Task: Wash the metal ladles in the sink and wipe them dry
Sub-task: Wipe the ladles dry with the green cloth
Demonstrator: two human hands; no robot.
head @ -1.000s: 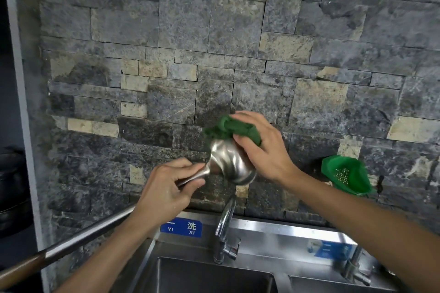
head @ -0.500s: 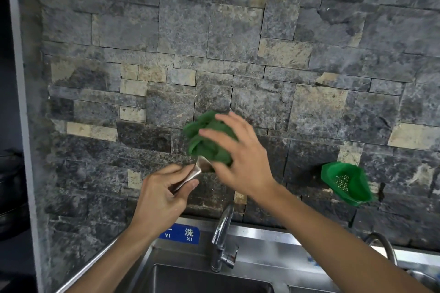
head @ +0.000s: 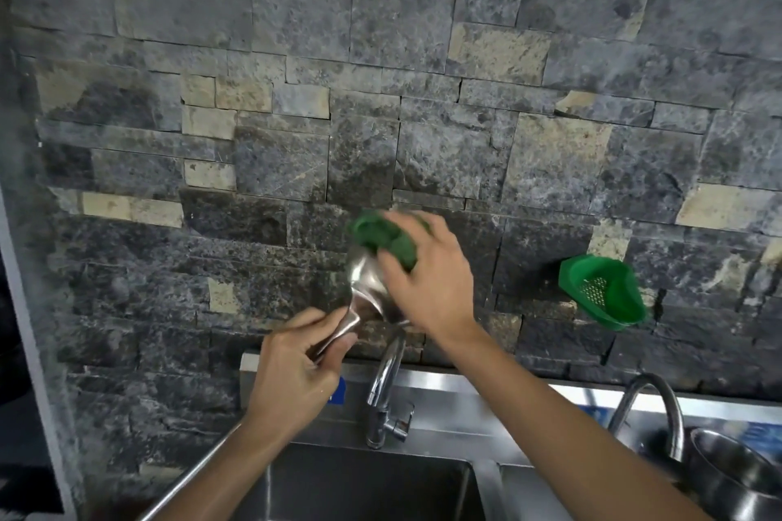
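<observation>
Above the faucet [head: 387, 376], our left hand [head: 296, 368] grips the ladle [head: 366, 288] by its handle; our right hand [head: 427, 279] holds a green cloth [head: 381, 235] against its bowl.

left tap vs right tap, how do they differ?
The left tap stands behind the sink, its spout partly hidden by the right hand; the right tap is in full view, above a steel pot. The left spout rises steeply; the right arches over. Both are shiny metal.

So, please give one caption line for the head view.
Left hand holds ladle; right hand rubs it with green cloth.
</observation>
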